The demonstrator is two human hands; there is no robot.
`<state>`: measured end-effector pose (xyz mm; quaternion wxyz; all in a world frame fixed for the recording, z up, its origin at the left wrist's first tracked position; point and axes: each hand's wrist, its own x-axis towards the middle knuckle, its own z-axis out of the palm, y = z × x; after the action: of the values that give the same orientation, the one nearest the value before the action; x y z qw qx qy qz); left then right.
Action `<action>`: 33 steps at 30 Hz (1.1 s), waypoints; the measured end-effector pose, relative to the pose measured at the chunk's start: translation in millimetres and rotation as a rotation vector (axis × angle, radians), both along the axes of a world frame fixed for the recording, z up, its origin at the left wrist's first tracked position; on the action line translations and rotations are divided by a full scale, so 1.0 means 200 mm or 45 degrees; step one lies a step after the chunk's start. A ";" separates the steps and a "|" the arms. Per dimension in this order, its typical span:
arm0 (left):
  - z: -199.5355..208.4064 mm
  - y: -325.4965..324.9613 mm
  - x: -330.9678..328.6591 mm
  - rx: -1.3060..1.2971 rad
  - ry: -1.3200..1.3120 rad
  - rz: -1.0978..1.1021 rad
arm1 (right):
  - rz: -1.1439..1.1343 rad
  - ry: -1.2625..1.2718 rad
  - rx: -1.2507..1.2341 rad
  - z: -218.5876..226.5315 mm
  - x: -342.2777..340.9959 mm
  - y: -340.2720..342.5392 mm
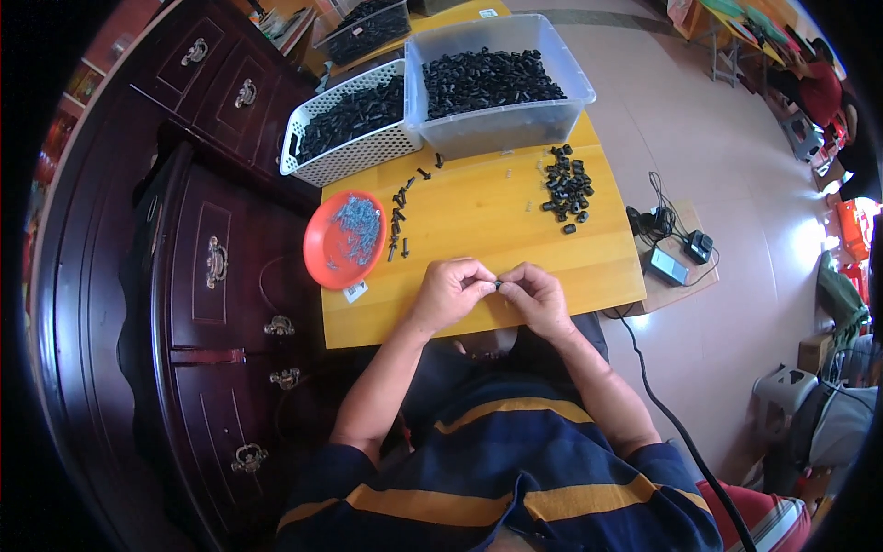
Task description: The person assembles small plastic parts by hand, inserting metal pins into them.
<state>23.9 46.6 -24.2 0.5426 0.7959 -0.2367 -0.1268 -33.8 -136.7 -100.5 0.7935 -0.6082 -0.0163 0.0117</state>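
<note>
Near the front edge of the yellow table [441, 317], my left hand [451, 293] and my right hand [540, 299] meet fingertip to fingertip. Both pinch a small black plastic part [498, 284], mostly hidden by the fingers. Left of my hands lies a red plate [317, 241] with a pile of small silvery metal pieces [359, 225], too small to name. Between the plate and my hands runs a loose row of black stem-shaped parts [397, 218]. A heap of short black plastic pieces [568, 184] lies to the far right on the tabletop.
A white perforated basket [354, 154] and a clear plastic bin [506, 129], both filled with black parts, stand at the table's back. Dark wooden drawers [216, 304] border the left. Right of the table are a cable [644, 363] and a boxy device [666, 267].
</note>
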 end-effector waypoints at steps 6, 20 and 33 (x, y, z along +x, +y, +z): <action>-0.04 -0.01 0.02 -0.045 0.003 -0.005 | -0.030 0.090 -0.048 0.07 0.02 -0.01; 0.07 -0.13 -0.10 0.286 -0.864 0.142 | 0.012 0.250 0.526 0.11 0.03 -0.01; 0.01 -0.09 -0.06 0.215 -0.956 0.143 | 0.054 0.314 0.809 0.07 0.02 0.01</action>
<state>12.3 27.8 -21.3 0.3567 0.8407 -0.3635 0.1842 -30.6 -134.0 -86.6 0.9389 -0.3242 0.0644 0.0962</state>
